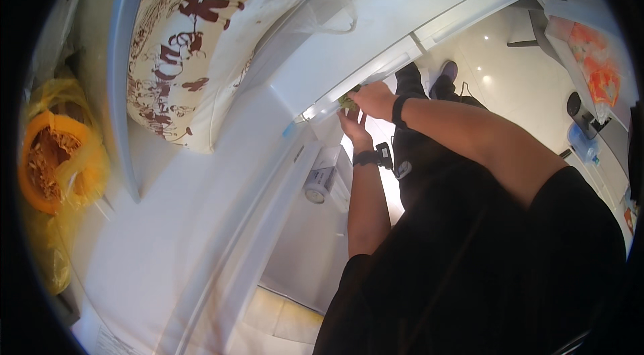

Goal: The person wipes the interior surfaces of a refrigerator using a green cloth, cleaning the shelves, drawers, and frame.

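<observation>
Both my hands are together just beyond the front edge of the open refrigerator. My right hand [376,99] grips a small green clump, probably a leafy vegetable [347,101], from above. From below, my left hand [354,127] reaches up with cupped fingers against its lower side. The fingers hide much of the clump, so its exact kind is unclear. Beside the hands runs a lit white drawer front [387,65]. A dark band with a small black device [384,155] is on my left wrist; another dark band [400,111] circles the right.
A printed fabric sack [193,53] rests on the fridge shelf [151,214] behind a blue-grey shelf edge [118,73]. A cut pumpkin [40,163] in yellow plastic lies far left. Near my left forearm is a can [320,185]. Red packaging [593,68] sits at the right, above a blue-tinted plastic bottle [582,144].
</observation>
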`<state>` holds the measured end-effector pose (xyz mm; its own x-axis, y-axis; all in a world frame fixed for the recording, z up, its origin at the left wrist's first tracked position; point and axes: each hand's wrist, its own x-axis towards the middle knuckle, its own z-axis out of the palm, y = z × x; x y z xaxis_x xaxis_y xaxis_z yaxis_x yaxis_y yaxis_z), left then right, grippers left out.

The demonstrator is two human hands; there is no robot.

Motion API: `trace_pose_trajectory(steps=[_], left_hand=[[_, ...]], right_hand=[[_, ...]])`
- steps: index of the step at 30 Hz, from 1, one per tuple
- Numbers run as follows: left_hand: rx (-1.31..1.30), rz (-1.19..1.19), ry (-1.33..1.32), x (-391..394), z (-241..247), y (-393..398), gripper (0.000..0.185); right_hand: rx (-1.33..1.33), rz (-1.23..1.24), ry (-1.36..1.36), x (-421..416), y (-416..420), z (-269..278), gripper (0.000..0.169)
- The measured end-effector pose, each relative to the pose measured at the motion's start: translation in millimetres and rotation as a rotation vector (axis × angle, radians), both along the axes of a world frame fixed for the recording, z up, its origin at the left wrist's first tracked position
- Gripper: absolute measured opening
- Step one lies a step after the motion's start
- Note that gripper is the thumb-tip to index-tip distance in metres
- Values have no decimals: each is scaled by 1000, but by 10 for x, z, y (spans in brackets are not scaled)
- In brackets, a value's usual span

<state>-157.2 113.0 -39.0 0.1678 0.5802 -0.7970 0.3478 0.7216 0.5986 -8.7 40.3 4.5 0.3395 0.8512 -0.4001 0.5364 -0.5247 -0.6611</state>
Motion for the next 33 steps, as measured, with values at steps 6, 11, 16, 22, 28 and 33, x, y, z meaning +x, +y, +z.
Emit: trace_pose_trajectory(steps=[6, 11, 16, 22, 28, 33], left_hand=[[-24, -22, 8, 128, 8, -88, 67], [-37, -65, 4, 144, -19, -98, 63], [-20, -96, 26, 74, 31, -60, 57], [-24, -174, 64, -105, -27, -101, 54], [58, -267, -75, -455, -462, -153, 43], [203, -362, -266, -866, -879, -155, 50]], right_hand=[[-168, -97, -234, 667, -979, 78, 25], [-309, -32, -364, 800, -1099, 234, 28], [-298, 14, -371, 595, -705, 69, 19], [-140, -106, -447, 33, -383, 7, 32], [-2, 122, 11, -253, 201, -21, 60], [-89, 174, 205, -342, 482, -64, 65]])
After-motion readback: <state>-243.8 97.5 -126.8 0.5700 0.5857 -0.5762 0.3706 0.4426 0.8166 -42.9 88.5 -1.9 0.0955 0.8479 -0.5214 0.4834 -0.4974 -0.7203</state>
